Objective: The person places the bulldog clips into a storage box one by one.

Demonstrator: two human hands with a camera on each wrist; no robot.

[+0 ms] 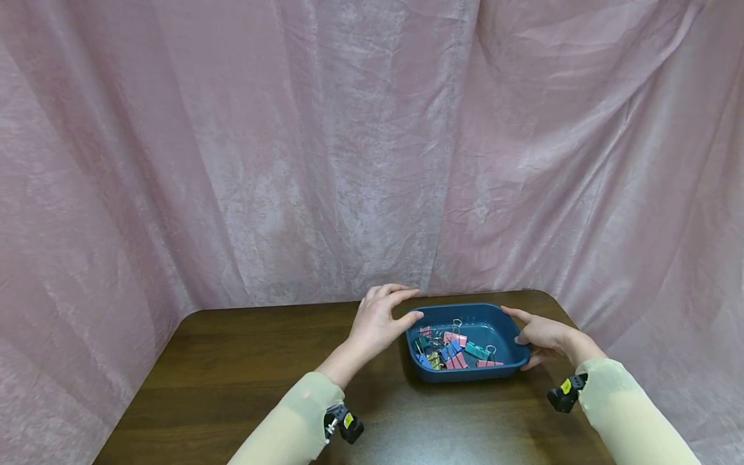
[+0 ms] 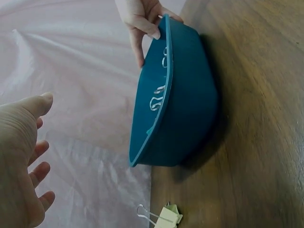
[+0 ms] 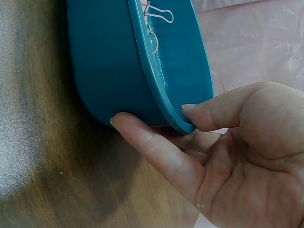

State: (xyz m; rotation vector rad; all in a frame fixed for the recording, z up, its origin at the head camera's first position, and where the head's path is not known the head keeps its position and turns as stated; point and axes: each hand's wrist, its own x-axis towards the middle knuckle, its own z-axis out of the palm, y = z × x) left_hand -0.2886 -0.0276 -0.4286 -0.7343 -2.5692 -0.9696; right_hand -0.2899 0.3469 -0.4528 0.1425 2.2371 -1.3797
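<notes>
A blue plastic tub holds several binder clips in pink, blue, teal, green and yellow, mostly in its left and front part. My right hand grips the tub's right end. In the right wrist view its thumb lies inside the rim, with the fingers against the outside wall. Just off the tub's left end is my left hand, its fingers loosely extended and nothing in them. The left wrist view shows a gap between that hand and the tub. Pale yellow binder clips lie outside the tub there; the head view does not show them.
The brown wooden table runs far to the left of the tub. A pink curtain hangs right behind the table's back edge. Dark camera mounts sit at both wrists.
</notes>
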